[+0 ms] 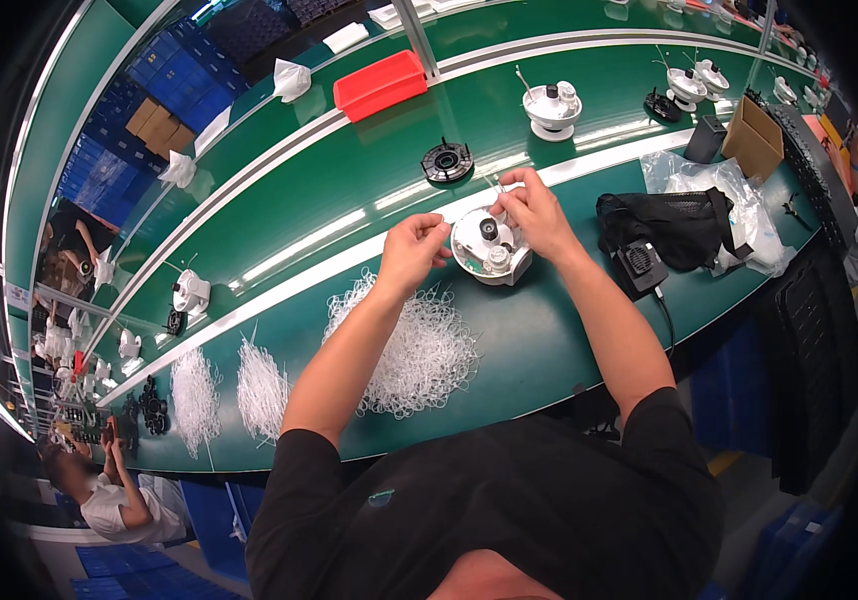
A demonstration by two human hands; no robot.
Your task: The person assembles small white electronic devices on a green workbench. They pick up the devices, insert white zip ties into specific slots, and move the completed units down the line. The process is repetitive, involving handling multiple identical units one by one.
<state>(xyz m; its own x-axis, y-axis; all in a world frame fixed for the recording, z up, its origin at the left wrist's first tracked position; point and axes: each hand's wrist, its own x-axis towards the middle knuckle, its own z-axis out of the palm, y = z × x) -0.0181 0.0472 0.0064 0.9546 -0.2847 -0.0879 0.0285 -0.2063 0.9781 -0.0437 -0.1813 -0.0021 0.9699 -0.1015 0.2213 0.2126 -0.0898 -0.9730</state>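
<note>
In front of me on the green bench stands a white round-bodied appliance part point(492, 268), open at the top, with a black knob-like motor piece and a small white round part inside. At its far right rim, my right hand point(541, 218) is closed in a pinch on a thin pale wire point(495, 184) that sticks up. My left hand point(415, 252) is beside the left rim, thumb and fingertips pressed together; what they hold, if anything, is too small to make out. A large heap of thin white looped ties point(419, 355) lies left of the part, partly behind my left forearm.
A black round grille-like piece point(447, 161) and another white unit point(553, 108) sit on the far conveyor. A red tray point(381, 86) is behind them. Smaller tie piles point(195, 402) lie left. At right are a black bag point(664, 228), a small black device point(639, 268) and a cardboard box point(752, 138).
</note>
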